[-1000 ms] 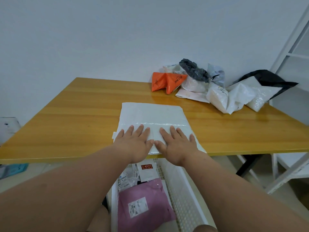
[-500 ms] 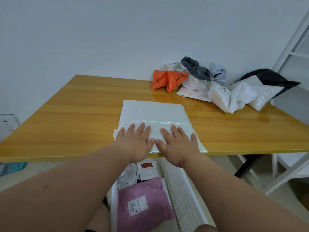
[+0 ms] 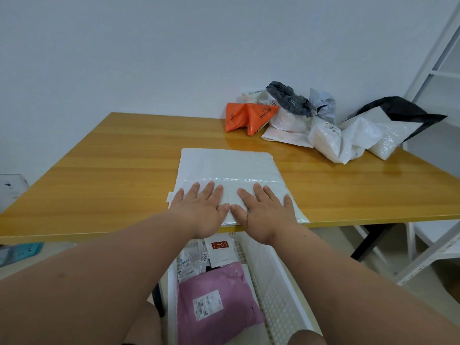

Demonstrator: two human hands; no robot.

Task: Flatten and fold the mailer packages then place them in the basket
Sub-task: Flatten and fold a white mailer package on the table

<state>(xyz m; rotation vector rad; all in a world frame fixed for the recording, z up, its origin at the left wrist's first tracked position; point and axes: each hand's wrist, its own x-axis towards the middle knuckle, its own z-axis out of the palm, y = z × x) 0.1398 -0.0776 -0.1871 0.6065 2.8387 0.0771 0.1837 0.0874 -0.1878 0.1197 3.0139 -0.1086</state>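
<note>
A white mailer [image 3: 227, 165] lies flat at the near edge of the wooden table [image 3: 104, 175], its near part folded over toward the middle. My left hand [image 3: 200, 207] and my right hand [image 3: 265, 210] press side by side on that folded part, fingers straight and spread, thumbs almost touching. Below the table edge stands a white perforated basket [image 3: 271, 282]. Inside it lies a pink mailer [image 3: 216, 302] with a label, along with other folded packages.
A heap of crumpled mailers sits at the table's back right: orange [image 3: 245, 117], grey [image 3: 290, 99], white [image 3: 348, 138] and black-and-white [image 3: 398, 115]. A white shelf frame [image 3: 435, 70] rises on the right. The wall runs behind the table.
Both hands stay flat on the folded mailer, shifting only slightly. The view has dipped a little.
</note>
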